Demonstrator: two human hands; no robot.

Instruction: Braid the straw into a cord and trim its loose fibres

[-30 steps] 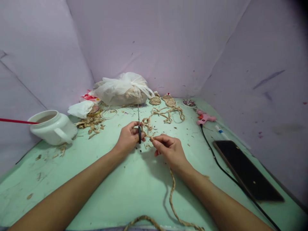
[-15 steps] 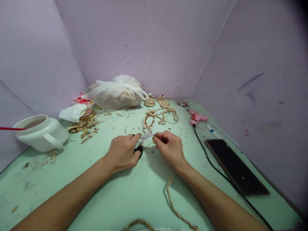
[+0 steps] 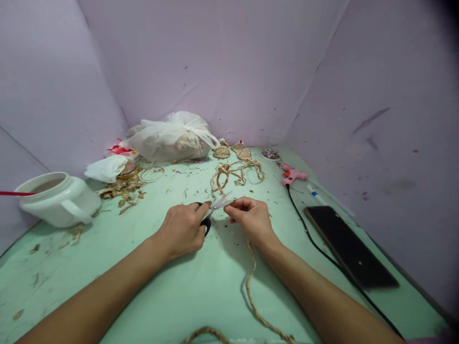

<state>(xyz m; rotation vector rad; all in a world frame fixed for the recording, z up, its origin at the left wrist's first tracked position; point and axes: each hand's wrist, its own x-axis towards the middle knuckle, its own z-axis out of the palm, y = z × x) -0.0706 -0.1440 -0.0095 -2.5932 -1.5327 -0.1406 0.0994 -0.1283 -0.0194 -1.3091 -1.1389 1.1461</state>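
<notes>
My left hand (image 3: 184, 224) grips a pair of scissors (image 3: 218, 206) by its black handles, the blades spread apart and pointing right. Close to the blade tips, my right hand (image 3: 251, 217) is closed in a pinch on a twisted fibre rope (image 3: 250, 282). The rope hangs from under that hand and runs down to the near edge of the table, where another stretch of it curves. Its pinched end is mostly hidden by my fingers. Past the scissors lies a loose tangle of thin braided cord (image 3: 238, 173).
A white pot (image 3: 59, 200) and dry fibre scraps (image 3: 124, 190) are on the left. A stuffed plastic bag (image 3: 172, 138) and small woven pieces (image 3: 242, 152) stand at the back. On the right are a pink glue gun (image 3: 293, 176), its black cable, and a phone (image 3: 351, 246).
The scissor blades, still apart, have turned slightly by my right fingertips. Both hands stay in nearly the same place; the whole view has shifted a little.
</notes>
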